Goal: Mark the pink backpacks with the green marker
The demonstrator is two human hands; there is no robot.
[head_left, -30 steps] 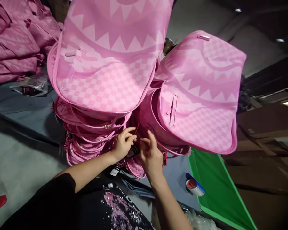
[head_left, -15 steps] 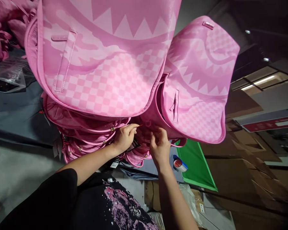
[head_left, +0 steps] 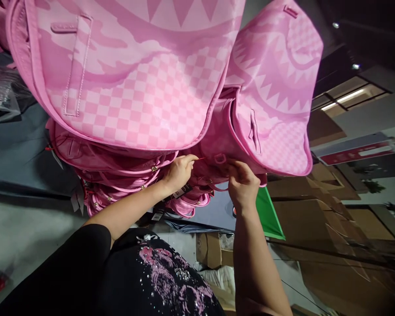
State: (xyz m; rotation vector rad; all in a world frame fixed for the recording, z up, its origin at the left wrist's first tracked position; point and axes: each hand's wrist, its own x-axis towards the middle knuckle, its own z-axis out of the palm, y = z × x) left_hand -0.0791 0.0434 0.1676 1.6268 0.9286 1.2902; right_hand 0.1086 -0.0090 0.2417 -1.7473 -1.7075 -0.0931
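A large pink bag [head_left: 145, 101] with a checkered and toothed print fills the upper left. To its right, another pink bag [head_left: 276, 96] of the same print hangs with its opening parted. My left hand [head_left: 181, 172] pinches a thin red string [head_left: 201, 158] below the first bag. Close to a pink ring [head_left: 220, 158] on the second bag, my right hand [head_left: 243, 181] has its fingers pressed together at the bag's lower part; what they grip is hidden. A black tag [head_left: 181, 191] hangs under my left hand.
Several pink bags [head_left: 118, 175] are stacked under the large one, on a grey-covered table [head_left: 23, 153]. A green panel [head_left: 270, 215] and cardboard boxes [head_left: 303, 219] stand at the right. Plastic wrapping [head_left: 1, 94] lies at the far left.
My right hand has moved right and up, away from my left hand, which has shifted slightly right and up. The pink ring shows more clearly between them, and the view has shifted.
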